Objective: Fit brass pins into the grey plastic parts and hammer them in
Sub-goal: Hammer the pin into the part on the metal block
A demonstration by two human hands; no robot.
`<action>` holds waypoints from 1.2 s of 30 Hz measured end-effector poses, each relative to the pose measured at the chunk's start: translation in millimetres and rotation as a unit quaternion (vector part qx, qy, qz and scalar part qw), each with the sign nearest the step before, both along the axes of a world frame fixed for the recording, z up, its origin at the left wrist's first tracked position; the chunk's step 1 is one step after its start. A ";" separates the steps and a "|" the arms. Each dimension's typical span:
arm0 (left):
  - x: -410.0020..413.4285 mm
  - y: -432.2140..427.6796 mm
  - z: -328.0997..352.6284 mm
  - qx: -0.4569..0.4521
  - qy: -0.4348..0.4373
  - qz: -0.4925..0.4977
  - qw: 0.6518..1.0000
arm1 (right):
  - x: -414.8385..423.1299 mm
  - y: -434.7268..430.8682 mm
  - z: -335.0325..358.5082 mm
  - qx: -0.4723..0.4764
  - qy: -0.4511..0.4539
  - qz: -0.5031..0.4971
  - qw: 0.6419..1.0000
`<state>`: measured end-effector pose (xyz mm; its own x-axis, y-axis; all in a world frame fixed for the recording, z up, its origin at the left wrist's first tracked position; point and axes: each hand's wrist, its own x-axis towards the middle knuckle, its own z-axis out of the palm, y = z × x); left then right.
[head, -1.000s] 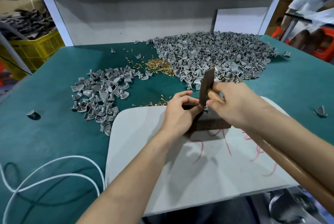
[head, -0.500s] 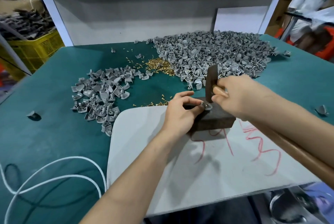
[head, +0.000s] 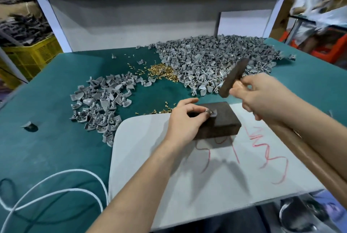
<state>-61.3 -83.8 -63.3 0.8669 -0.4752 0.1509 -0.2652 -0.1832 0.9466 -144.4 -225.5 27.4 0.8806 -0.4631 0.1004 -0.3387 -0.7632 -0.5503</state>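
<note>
My left hand (head: 185, 120) pinches a small grey plastic part (head: 213, 113) with a brass pin in it, held on top of a dark block (head: 223, 120). My right hand (head: 262, 95) grips the wooden handle of a hammer; its dark metal head (head: 233, 77) is raised above and to the right of the part, clear of it. A large heap of grey parts (head: 216, 59) lies at the back, a smaller heap (head: 105, 101) at the left. A pile of brass pins (head: 162, 72) lies between them, with a few loose pins (head: 161, 110) beside the block.
The block stands on a white board (head: 206, 167) with red scribbles, laid over the green table mat (head: 47, 138). A white cable (head: 56, 185) loops at the front left. A single grey part (head: 28, 124) lies far left. A yellow crate (head: 32, 56) stands beyond the table.
The hammer head has lifted up and to the right, away from the part on the block. My left hand has stayed on the part.
</note>
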 end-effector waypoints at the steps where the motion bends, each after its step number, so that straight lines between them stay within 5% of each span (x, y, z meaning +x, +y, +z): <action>1: 0.1 -0.2 0.0 -0.003 0.003 0.001 1.000 | -2.7 -8.1 -3.0 0.095 -0.040 -0.035 0.994; 7: -4.5 -2.3 1.5 -0.016 0.008 0.022 1.000 | -6.1 -36.3 -51.9 0.475 -0.012 -0.143 0.868; 9: -4.0 -2.3 1.2 -0.020 0.011 0.021 1.000 | -3.1 -40.8 -58.6 0.527 -0.001 -0.141 0.838; 11: -4.3 -2.2 1.5 -0.024 0.016 0.018 0.999 | -1.6 -41.3 -62.3 0.507 0.000 -0.143 0.850; 14: -5.2 -2.1 0.7 -0.027 0.010 0.011 1.000 | -0.3 -37.5 -66.5 0.403 -0.025 -0.156 0.902; 17: -4.8 -1.8 0.0 -0.025 -0.001 0.012 1.000 | 4.7 -33.2 -68.2 0.116 0.011 -0.150 0.982; 21: -3.1 -2.4 -1.3 -0.018 -0.017 0.016 1.000 | 8.8 -31.3 -53.8 -0.127 0.088 -0.152 0.976; 24: -3.3 -3.0 -1.9 0.004 -0.062 0.013 0.998 | 6.9 -17.8 -32.0 -0.178 -0.028 -0.011 0.984; 27: -1.3 -2.9 -0.7 0.031 -0.095 0.003 0.995 | 13.4 5.7 -20.1 -0.256 -0.013 0.204 0.945; 36: -0.8 -2.1 3.5 0.035 -0.081 -0.020 0.996 | 24.2 24.3 -7.3 -0.538 0.173 0.343 0.750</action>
